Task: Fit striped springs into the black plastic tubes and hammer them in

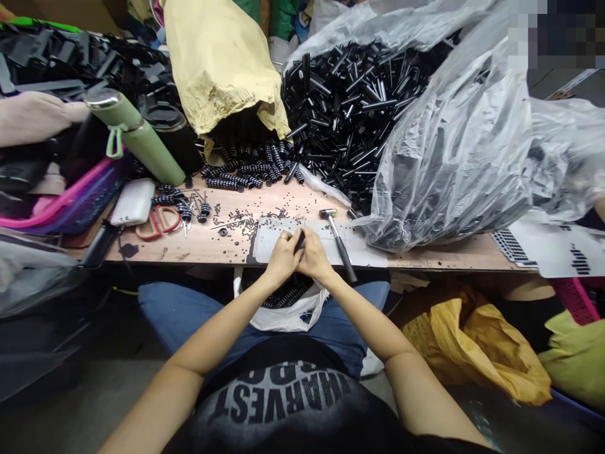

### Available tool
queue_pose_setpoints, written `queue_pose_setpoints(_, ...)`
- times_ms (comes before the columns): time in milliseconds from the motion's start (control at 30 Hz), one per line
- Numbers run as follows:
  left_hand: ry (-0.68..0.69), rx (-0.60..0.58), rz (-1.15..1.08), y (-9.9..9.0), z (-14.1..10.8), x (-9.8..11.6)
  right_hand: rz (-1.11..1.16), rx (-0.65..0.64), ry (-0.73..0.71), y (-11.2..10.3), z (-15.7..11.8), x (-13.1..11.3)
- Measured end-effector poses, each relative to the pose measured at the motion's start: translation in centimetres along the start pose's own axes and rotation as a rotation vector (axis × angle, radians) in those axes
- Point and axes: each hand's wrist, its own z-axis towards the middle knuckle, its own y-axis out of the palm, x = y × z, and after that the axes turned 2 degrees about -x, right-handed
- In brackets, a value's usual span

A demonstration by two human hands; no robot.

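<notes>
A small dark piece (300, 238), black and smooth-looking where it shows, sits between the person's two hands over the near edge of the counter (454, 256). The left hand (282, 255) and right hand (314, 255) meet around it, fingers bent and gripping it from both sides; they cover most of it, so its full shape cannot be told.

At 6 o'clock from the hands, a white bag (309, 323) on the lap gapes open around black ribbed pieces. At 11 o'clock, a yellow paper sack (222, 60) lies with its mouth toward the person, and black-and-white banded pieces (243, 167) spill from it. A heap of glossy black tubes (352, 113) fills 1 o'clock, and a clear plastic bag (456, 164) at 2 o'clock veils dark contents. A pink basket (70, 195) at 9 o'clock holds dark things too blurred to name.

A pale mat (371, 252) lies beneath the hands. Just beside the right hand at 3 o'clock rests a hammer (339, 243), handle pointing to 5 o'clock. Tiny black beads (236, 221) litter the surface between 9 and 10 o'clock, with red-handled scissors (158, 222) beyond at 9 and a green flask (142, 142) at 10.
</notes>
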Motion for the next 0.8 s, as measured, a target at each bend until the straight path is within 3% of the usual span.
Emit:
queue_pose_setpoints(100, 0.172, -0.087, 0.268, 0.4, -0.1, -1.3, -0.148, -0.056, 0.060, -0.9, -0.6, 0.6)
queue_pose_setpoints(267, 0.413, -0.128, 0.588, -0.8, 0.3, -2.6, -0.609, 0.036, 0.541, -5.9, -2.0, 2.7)
queue_pose_setpoints(333, 0.461, -0.119, 0.671, -1.3, 0.5, -2.8, -0.621, -0.021, 0.617, -7.6, -2.8, 3.4)
queue_pose_setpoints(433, 0.476, -0.113, 0.706, -1.8, 0.7, -2.9, -0.391, -0.046, 0.559, -8.5, -4.6, 2.9)
queue_pose_setpoints(533, 0.453, -0.125, 0.689, -1.8, 0.7, -3.0, -0.178, -0.002, 0.471, -7.6, -6.9, 1.3)
queue_pose_setpoints(700, 0.375, -0.160, 0.688, -0.7, -0.2, -2.2, -0.193, -0.191, 0.503, -6.6, -8.3, -0.4)
queue_pose_setpoints(800, 0.327, -0.157, 0.716, 0.8, -1.0, -0.9, -0.070, -0.081, 0.441, -7.8, -7.6, -2.2)
